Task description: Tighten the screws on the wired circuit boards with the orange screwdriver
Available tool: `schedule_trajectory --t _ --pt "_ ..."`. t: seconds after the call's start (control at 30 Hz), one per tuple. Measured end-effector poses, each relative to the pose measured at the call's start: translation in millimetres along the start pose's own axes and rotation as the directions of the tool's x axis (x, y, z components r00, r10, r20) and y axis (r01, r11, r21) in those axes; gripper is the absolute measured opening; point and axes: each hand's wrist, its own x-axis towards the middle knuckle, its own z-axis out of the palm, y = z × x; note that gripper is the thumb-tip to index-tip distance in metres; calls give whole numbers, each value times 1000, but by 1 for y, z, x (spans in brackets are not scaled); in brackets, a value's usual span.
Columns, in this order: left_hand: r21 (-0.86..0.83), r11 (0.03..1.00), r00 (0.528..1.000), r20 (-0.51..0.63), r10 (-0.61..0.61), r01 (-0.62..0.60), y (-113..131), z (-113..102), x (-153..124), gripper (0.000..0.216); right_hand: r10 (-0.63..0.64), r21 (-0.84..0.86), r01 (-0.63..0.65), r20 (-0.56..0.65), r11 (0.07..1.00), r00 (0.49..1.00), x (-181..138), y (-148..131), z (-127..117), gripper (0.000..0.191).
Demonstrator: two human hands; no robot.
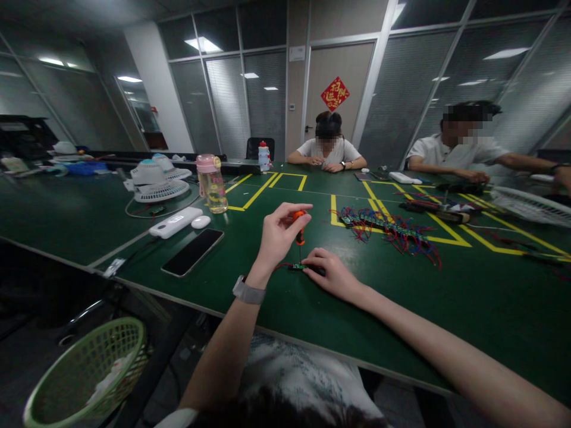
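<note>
My left hand (282,230) grips an orange-and-black screwdriver (300,228) by its handle, the shaft pointing straight down. The tip meets a small green circuit board (298,267) lying on the green table, with red wires running off to its left. My right hand (332,273) rests on the table, fingers closed at the board's right end, over a dark part that I cannot make out clearly. Beyond my right hand lies a long row of similar boards (388,226) with red and blue wires.
To the left are a phone (193,252), a white power strip (176,222), a white case (200,222), a pink-lidded bottle (213,184) and white fans (159,181). Two people sit across the table. A green wastebasket (87,368) stands below the table's near edge.
</note>
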Motion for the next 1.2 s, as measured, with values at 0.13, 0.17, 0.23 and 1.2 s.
schedule_trajectory --t 0.13,0.17,0.23,1.2 --pt "38 998 999 9 52 -52 -2 -2 1 20 1 -2 -1 -3 1000 1000 0 -1 0 17" --pt "-25 999 998 51 36 -34 -2 -3 1 24 0 -1 0 -3 1000 1000 0 -1 0 17" --pt "-159 987 992 122 -7 27 -3 -3 1 30 -2 -4 2 -4 1000 1000 0 -1 -1 17" --pt "35 999 999 -40 -7 8 -2 1 0 25 115 221 -115 15 968 993 3 5 -2 15"
